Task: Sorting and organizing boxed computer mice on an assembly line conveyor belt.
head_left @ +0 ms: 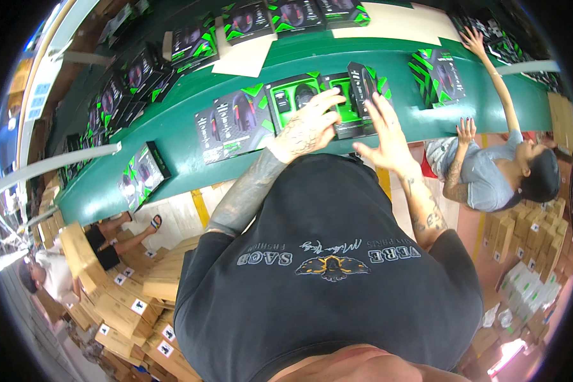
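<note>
The step in hand seems to be work on an opened display box: the left hand [313, 122] is hovering over the two green-lined trays, its fingers half bent and loosely parted (whether the tips are pinching anything, I cannot tell). The right hand [388, 135] is standing wide open, thumb spread and fingers straight, apparently gripping nothing, with its tips close to or against an upright dark panel [356, 83].

The left tray [289, 89] is lying open at the upper middle of the frame and holding a rounded, dark mouse [305, 94]; the right tray [341, 89] is sitting just beside it, partly hidden by the fingers. The next move is probably calling for steadying the panel and keeping the tray's edges square.

A flat printed cover [232, 124] is spreading out to the left, its smooth grey card showing green slashes. The green desk [194, 105] is looking slick and faintly glossy. A closed box [437, 77] is lying to the right, sharp-cornered, and pale, matte sheets [242, 56] are lying near the top edge.
</note>
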`<state>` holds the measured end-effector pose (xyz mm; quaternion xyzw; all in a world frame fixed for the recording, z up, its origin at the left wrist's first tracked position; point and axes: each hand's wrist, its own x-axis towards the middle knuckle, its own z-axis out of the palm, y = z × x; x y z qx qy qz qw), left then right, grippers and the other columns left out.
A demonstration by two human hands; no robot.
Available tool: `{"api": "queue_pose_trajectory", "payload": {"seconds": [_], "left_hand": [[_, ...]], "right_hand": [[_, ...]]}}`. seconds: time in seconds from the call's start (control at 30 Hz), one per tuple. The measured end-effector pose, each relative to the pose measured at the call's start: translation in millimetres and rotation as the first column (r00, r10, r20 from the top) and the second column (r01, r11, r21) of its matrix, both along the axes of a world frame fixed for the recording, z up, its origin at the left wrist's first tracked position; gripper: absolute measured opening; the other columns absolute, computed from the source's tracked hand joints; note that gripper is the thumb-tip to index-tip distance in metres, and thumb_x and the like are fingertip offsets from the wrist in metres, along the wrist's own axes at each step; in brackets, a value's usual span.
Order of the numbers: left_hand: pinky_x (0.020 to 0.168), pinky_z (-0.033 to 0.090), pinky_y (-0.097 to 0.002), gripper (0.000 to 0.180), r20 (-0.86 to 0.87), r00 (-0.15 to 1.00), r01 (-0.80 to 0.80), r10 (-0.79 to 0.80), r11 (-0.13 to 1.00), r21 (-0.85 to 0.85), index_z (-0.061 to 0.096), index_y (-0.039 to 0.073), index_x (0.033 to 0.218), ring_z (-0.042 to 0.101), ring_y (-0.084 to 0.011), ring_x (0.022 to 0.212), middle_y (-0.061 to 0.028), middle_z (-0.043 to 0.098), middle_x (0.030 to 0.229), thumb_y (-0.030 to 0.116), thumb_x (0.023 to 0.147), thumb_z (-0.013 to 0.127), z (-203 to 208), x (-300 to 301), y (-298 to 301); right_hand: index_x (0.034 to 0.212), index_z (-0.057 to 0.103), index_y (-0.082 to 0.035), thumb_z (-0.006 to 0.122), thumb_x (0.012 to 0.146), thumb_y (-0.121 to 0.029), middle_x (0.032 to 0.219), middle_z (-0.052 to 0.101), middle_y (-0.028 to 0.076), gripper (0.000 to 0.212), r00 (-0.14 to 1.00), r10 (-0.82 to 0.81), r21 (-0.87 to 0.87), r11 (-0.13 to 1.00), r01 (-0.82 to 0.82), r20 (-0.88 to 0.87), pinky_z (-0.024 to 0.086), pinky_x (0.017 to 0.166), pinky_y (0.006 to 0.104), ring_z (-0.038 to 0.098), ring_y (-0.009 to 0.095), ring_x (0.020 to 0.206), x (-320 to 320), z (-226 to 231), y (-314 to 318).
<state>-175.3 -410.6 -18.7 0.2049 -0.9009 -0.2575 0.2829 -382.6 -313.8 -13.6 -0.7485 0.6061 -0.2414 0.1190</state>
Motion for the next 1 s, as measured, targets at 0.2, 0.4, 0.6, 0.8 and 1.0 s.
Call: {"api": "queue_pose_trajectory", "payload": {"seconds": [0.2,0.4,0.6,0.8,1.0], "left_hand": [[0.093,0.044,-0.0408,0.017,-0.112,0.993,-0.02,0.021,1.0,0.012,0.058,0.006,0.084,0.044,-0.034,0.121,-0.0147,0.048,0.124,0.002,0.068,0.061,-4.5,12.3,6.1],[0.103,0.028,-0.0444,0.081,0.199,0.691,-0.68,0.695,0.718,-0.148,0.04,-0.006,0.121,0.036,-0.0401,0.122,-0.0277,0.037,0.13,0.034,0.062,0.077,-47.2,117.7,-1.6],[0.1,0.033,-0.0404,0.105,0.766,0.432,-0.896,0.475,0.325,0.304,0.029,-0.015,0.128,0.04,-0.0404,0.119,-0.0327,0.037,0.13,0.056,0.064,0.07,-99.0,199.0,23.1],[0.089,0.041,-0.041,0.074,0.457,0.344,-0.926,0.82,0.377,0.02,0.043,-0.01,0.117,0.05,-0.0369,0.106,-0.0257,0.053,0.106,0.042,0.072,0.069,-95.4,177.7,45.6],[0.052,0.045,-0.031,0.051,0.025,0.638,-0.728,0.769,0.593,0.344,0.045,-0.002,0.121,0.056,-0.0186,0.057,-0.009,0.058,0.069,0.02,0.079,0.065,-41.2,148.6,56.3]], "right_hand": [[0.129,0.036,-0.001,0.061,0.078,-0.028,0.078,0.063,0.019,0.064,0.989,-0.144,0.39,0.908,0.151,-0.047,0.051,0.062,0.0421,0.063,0.033,0.07,61.1,-18.4,-15.5],[0.133,0.028,0.005,0.046,0.087,-0.021,0.051,0.055,0.019,0.056,0.986,-0.15,0.215,0.963,0.164,-0.077,0.048,0.052,0.0466,0.057,0.037,0.05,59.1,-28.6,-45.9],[0.124,0.039,0.009,0.047,0.088,-0.021,0.057,0.056,0.023,0.047,0.982,-0.179,0.344,0.927,0.147,0.062,0.046,0.054,0.0468,0.057,0.041,0.056,57.3,-9.5,-59.3],[0.139,0.013,0.002,0.052,0.083,-0.023,0.063,0.059,0.023,0.073,0.996,0.069,0.484,0.874,-0.036,-0.05,0.048,0.058,0.0482,0.058,0.041,0.058,76.8,-16.5,-42.3],[0.141,0.015,-0.006,0.061,0.079,-0.036,0.085,0.062,0.026,0.083,0.983,0.168,0.731,0.68,-0.056,-0.08,0.046,0.079,0.0485,0.061,0.04,0.085,84.3,-33.2,-37.3]]}}
